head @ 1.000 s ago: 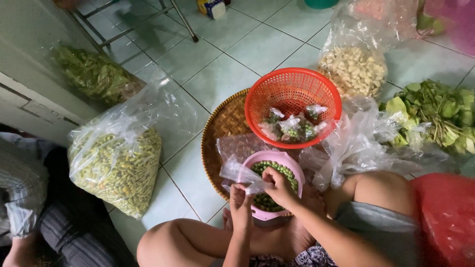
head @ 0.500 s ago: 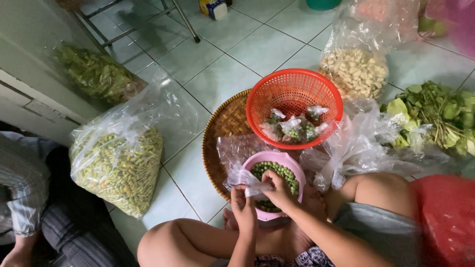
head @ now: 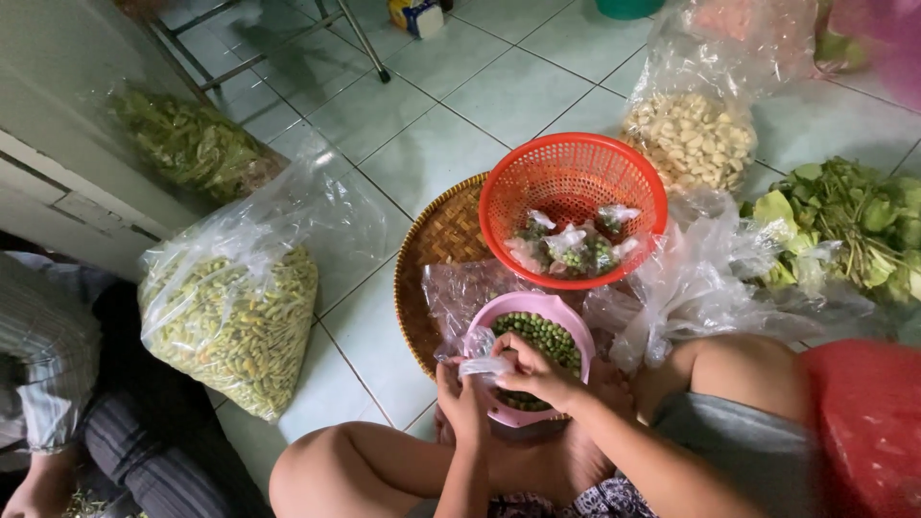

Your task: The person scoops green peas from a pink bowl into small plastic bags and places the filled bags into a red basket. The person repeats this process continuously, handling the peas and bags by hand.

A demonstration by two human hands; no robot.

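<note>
**Two hands on a small bag at the pink bowl**

Much is cut off or blurred. The person's body runs out of the bottom edge; only bare knees, forearms and grey shorts show. A second person's striped sleeve (head: 43,364) sits far left of the pink bowl, half out of view. At the far right a red shape is too blurred to name. What is inside the small bag cannot be made out — it is crumpled and pale between the fingers.

The pink bowl (head: 537,312) holds small green round vegetables (head: 542,338) and rests on the near edge of a woven tray (head: 436,245). The left hand (head: 460,403) and right hand (head: 532,369) meet at the bowl's near-left rim. Both are curled closed, pinching a small clear plastic bag (head: 483,360) that lies between the two sets of fingertips, just over the rim.

Just beyond the bowl stands a red basket (head: 576,173) with several filled, tied little bags (head: 566,249) in it. Loose clear plastic lies crumpled to the right of the bowl. Further right is a heap of leafy greens (head: 844,225); behind the basket, a bag of pale cloves (head: 691,139). Left of the bowl stands a big bag of green chillies (head: 235,321), and beyond that another bag of green pods (head: 192,144) against a white cabinet.

Everything sits on a pale tiled floor (head: 432,105) — metal chair legs show at the top.
</note>
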